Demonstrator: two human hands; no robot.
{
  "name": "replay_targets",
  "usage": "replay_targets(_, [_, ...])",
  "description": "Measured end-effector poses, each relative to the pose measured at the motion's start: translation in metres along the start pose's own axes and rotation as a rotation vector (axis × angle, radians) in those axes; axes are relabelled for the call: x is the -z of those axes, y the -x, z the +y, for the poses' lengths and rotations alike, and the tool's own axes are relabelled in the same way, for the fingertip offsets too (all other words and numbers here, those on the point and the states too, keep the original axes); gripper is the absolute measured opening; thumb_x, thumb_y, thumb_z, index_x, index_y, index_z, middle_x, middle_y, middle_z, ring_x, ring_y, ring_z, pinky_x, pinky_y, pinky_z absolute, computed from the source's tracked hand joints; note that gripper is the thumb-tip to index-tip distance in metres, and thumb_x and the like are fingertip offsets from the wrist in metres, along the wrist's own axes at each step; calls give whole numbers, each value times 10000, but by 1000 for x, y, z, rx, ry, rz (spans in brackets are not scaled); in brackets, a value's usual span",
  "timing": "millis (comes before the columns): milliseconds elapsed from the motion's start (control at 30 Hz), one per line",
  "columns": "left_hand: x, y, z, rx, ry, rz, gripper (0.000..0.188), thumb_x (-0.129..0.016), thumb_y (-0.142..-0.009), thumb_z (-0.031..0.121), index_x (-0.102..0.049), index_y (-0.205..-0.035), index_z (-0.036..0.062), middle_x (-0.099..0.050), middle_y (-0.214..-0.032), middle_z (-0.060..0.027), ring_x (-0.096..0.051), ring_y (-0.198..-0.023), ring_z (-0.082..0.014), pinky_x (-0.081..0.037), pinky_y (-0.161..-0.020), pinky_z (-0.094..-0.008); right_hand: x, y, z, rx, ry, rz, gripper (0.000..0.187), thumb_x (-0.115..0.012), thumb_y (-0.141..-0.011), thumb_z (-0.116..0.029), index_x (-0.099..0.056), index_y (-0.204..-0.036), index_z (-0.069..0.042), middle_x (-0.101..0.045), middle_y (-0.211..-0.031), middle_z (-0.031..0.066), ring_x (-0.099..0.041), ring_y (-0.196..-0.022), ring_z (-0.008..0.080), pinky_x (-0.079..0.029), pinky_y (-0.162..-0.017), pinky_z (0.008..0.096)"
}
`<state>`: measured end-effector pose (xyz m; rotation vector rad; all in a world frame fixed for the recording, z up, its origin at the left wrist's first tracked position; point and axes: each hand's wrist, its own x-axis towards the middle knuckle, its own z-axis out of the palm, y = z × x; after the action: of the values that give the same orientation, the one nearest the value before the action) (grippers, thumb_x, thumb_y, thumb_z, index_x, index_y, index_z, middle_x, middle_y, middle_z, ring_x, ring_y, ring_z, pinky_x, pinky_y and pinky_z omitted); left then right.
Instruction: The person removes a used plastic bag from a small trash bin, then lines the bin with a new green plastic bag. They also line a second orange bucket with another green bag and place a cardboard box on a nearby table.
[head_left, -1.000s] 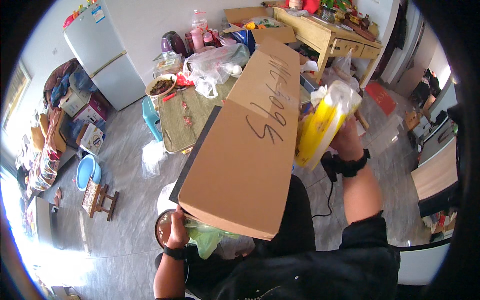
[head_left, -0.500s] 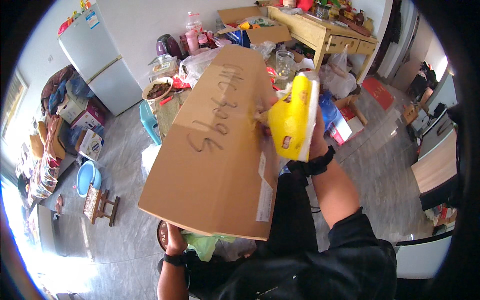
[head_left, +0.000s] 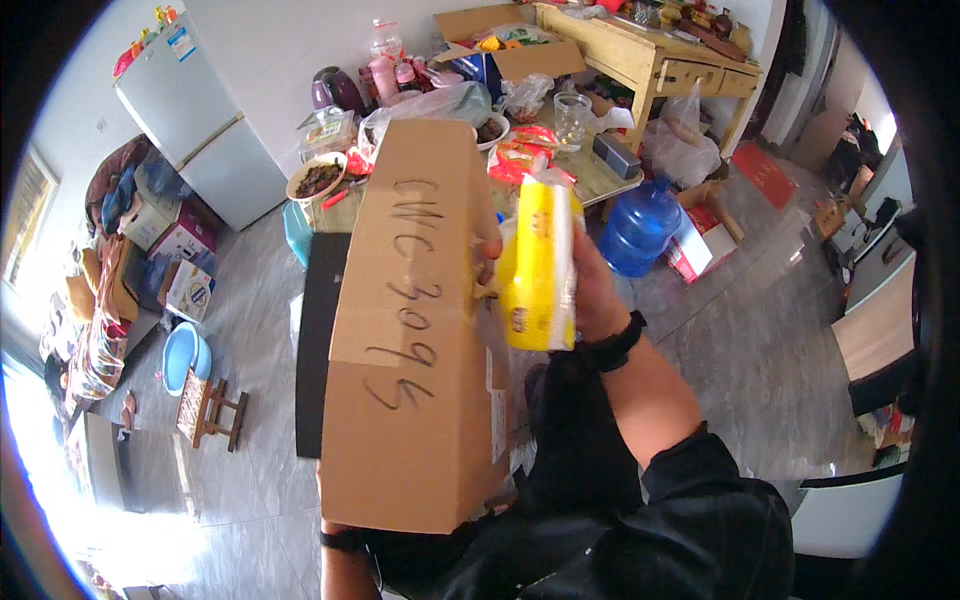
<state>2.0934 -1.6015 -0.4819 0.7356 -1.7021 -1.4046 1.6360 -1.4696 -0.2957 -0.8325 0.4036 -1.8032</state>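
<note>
A long brown cardboard box [head_left: 400, 420] with black handwriting is held up in front of me. My left hand [head_left: 326, 505] grips it by the lower left side; most of its fingers are hidden behind the cardboard. My right hand [head_left: 598, 290] is closed on a yellow soft plastic pack [head_left: 540, 265], just right of the box. Fingertips show at the box's right edge beside the pack. A flat black panel [head_left: 320, 350] sticks out along the box's left side; whether it is attached to the box I cannot tell.
Ahead stands a cluttered low table [head_left: 602, 180] with food bowls, bags and cups. A blue water jug [head_left: 638, 230] and an open carton [head_left: 712, 245] are on the right. To the left are a blue basin [head_left: 186, 355], a small wooden stool [head_left: 212, 412] and a fridge [head_left: 185, 90].
The box has swung more upright and shifted left and down, exposing the black panel and more of the table. The yellow pack has moved left and turned edge-on.
</note>
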Motion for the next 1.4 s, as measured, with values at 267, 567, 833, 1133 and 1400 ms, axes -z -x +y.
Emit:
replay_targets(267, [0,-75,6,330,578,-4,609,-427,-1007,549,-548,-1338,53,-614,-1278,-67,-572,-1145,-202,-483,-958,-378,-12,-80,39,52,-301,78,694,-410,-998,-608,-414,-1478,-107,-549,-1392,183,-547,-1276,367,-414,-1105,525])
replay_targets(567, [-12,-92,-18,322,446,211,629,-487,-1005,522,-431,-1428,60,-574,-1338,-77,-558,-1220,-255,-501,-982,-441,-10,-106,123,-69,-476,179,585,-461,-1020,-505,-430,-1463,-125,-557,-1395,132,-564,-1261,328,-450,-1061,579])
replay_targets(833, [-14,-92,-11,422,638,324,596,-485,-1014,472,-415,-1450,73,-552,-1355,-94,-569,-1207,-269,-501,-981,-433,47,-111,104,117,-358,358,487,-449,-1012,-484,-553,-1333,-133,-658,-1252,93,-644,-1131,267,-482,-1019,513])
replay_targets(1133, [-16,-82,-5,294,542,297,597,-482,-1017,485,-424,-1436,64,-565,-1323,-87,-582,-1170,-251,-508,-963,-418,253,-158,-46,229,294,924,391,-617,-972,-291,-548,-1301,-92,-652,-1219,69,-637,-1117,242,-518,-943,416])
replay_targets(1400, [-24,-76,23,182,431,218,540,-491,-1025,463,-480,-1362,41,-581,-1257,-90,-596,-1093,-220,-533,-889,-378,283,-152,-85,-240,954,1140,291,-631,-977,-308,-602,-1140,-69,-585,-982,25,-551,-798,151,-504,-679,286])
